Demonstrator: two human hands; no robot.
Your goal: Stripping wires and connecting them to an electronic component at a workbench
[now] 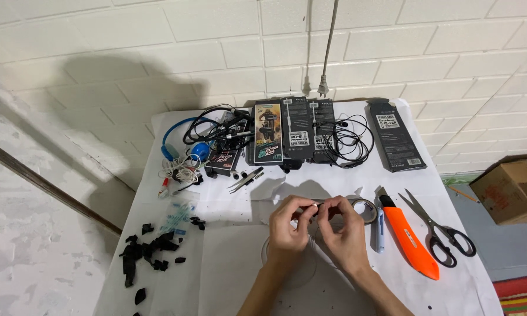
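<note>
My left hand (288,227) and my right hand (344,233) meet over the middle of a white-covered table (228,275). Between the fingertips of both hands I pinch a small white piece (315,205); what it is I cannot tell. A thin clear or white wire loops down below my hands (313,246). A roll of tape (366,208) lies just beyond my right hand.
An orange utility knife (412,240), black-handled scissors (442,234) and a small blue pen-like tool (380,231) lie right. Boxed earphones (298,131), tangled black cables (348,140), blue headphones (184,146) and tweezers (246,178) sit at the back. Black scraps (149,251) lie left. A cardboard box (509,190) stands on the floor.
</note>
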